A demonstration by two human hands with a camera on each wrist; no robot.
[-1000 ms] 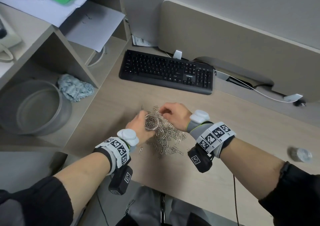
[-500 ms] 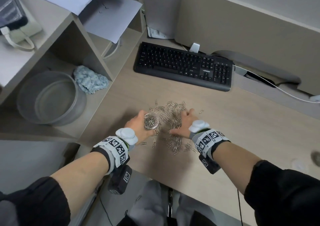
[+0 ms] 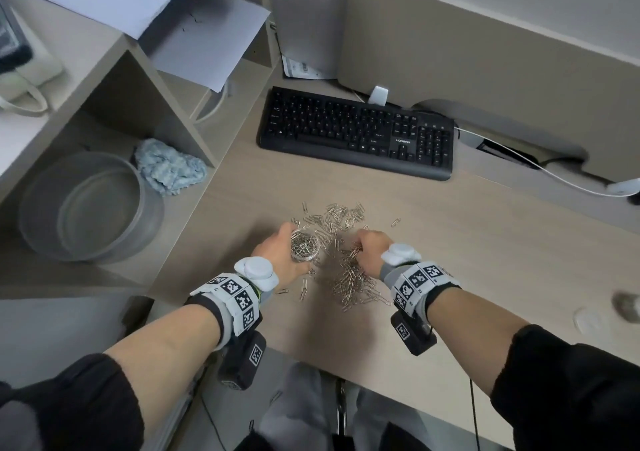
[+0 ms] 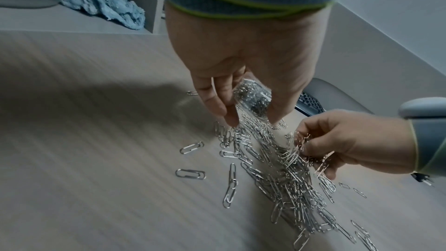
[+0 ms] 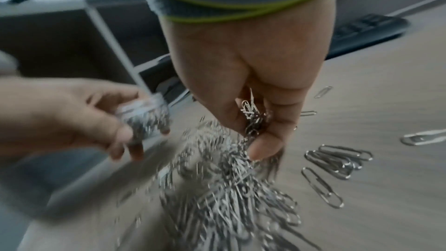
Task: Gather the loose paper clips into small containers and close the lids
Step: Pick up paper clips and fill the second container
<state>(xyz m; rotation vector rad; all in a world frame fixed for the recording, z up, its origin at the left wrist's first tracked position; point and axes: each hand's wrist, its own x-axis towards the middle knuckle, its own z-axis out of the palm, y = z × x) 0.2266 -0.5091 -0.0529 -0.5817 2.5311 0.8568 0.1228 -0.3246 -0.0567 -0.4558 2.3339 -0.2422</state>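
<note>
Many paper clips [image 3: 341,250] lie scattered in a loose heap on the desk [image 3: 485,263], in front of the keyboard [image 3: 356,132] and between the two hands. A few stray clips rest apart at the heap's edges.

The left hand [image 3: 280,253] grips a small clear container [image 3: 304,245] at the heap's left side, fingers and thumb curled round its wall. The container is open at the top and already well filled with clips. In the left wrist view the container [image 4: 253,98] sits between the thumb and the fingers, just above the heap, with the fingertips [image 4: 230,119] reaching down to the clips on the desk.

The right hand [image 3: 372,251] is at the heap's right side, its fingers bunched together and pinching a cluster of clips. The right wrist view shows clips [image 5: 251,121] caught between thumb and fingers of this hand [image 5: 253,75], with a tangle hanging down from it into the heap; this view is blurred lower down. The two hands are near each other but apart.

Left of the keyboard stands a shelf unit [image 3: 104,80] with a blue cloth [image 3: 168,166] and a clear round tub [image 3: 90,208] in its lower bay. Papers [image 3: 207,38] lie on top.
</note>
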